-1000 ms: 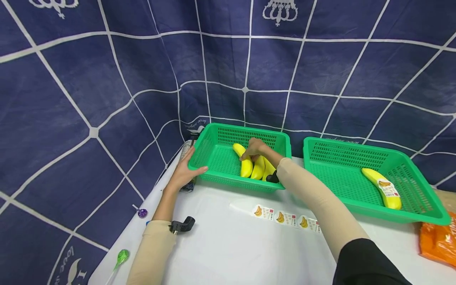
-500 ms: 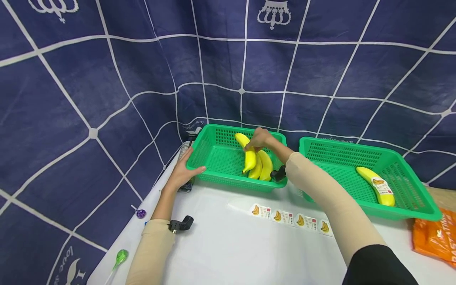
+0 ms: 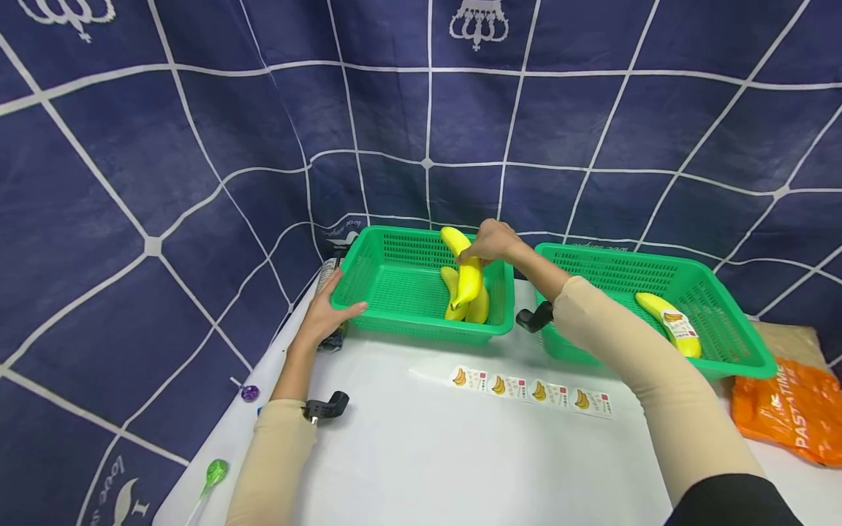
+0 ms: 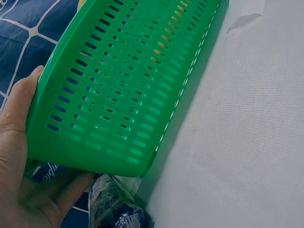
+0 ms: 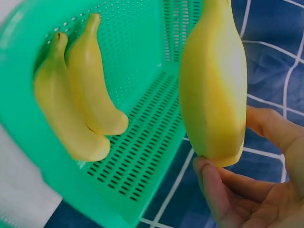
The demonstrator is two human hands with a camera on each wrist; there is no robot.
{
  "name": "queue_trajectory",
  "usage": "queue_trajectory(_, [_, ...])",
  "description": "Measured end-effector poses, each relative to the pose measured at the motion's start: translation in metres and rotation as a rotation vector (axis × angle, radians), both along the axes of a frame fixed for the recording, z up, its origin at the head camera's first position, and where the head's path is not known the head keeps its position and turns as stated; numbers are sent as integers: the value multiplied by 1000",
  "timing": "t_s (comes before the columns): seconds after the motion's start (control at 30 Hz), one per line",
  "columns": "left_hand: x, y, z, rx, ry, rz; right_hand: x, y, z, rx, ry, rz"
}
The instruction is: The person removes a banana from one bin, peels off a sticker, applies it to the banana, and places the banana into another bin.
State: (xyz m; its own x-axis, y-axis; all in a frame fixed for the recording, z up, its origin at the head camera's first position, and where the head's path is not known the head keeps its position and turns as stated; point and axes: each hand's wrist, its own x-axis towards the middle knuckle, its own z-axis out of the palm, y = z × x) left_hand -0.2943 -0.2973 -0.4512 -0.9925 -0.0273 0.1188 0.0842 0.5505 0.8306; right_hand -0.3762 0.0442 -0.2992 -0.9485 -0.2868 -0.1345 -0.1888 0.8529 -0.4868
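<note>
One banana (image 3: 470,280), pinched in the right hand (image 3: 496,241), two others (image 5: 71,104) below

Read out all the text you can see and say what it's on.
"PASTATIME": orange bag.
"love": blue curtain, lower left.
Too small, blurred or partly hidden: other bag and curtain print, sticker strip, banana label, dark packet.
No text visible: held banana.

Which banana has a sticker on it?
The stickered banana lies alone in the right basket; the held banana and the two bananas in the left basket show no sticker.
</note>
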Motion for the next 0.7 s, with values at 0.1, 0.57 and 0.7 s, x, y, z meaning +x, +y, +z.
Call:
queue_trajectory(0.1, [1,0,1,-8,-14,-4,10,10,6,7,2,-15])
queue_trajectory(0.57, [0,0,3,-7,-34,0,74,47,16,34,-10,-20])
queue_trajectory(0.7, [1,1,4,-8,-54,-4,99,59,9,31,-2,4])
